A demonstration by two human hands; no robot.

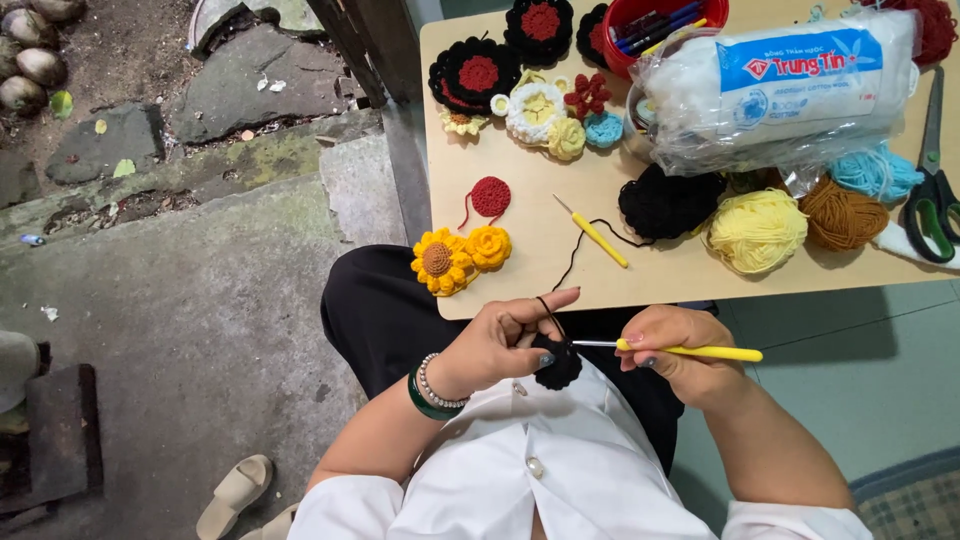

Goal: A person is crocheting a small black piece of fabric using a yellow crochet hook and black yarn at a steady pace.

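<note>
My left hand pinches a small black crocheted piece over my lap, with black yarn looped over the raised forefinger. That strand runs up onto the table to a black yarn ball. My right hand grips a yellow-handled crochet hook, its metal tip pushed into the black piece. Both hands hover just below the table's near edge.
The light wooden table carries a spare yellow crochet hook, crocheted yellow flowers, a red disc, black-and-red rounds, yellow, brown and blue yarn balls, bagged stuffing, a red pen cup and scissors. Stone ground lies left.
</note>
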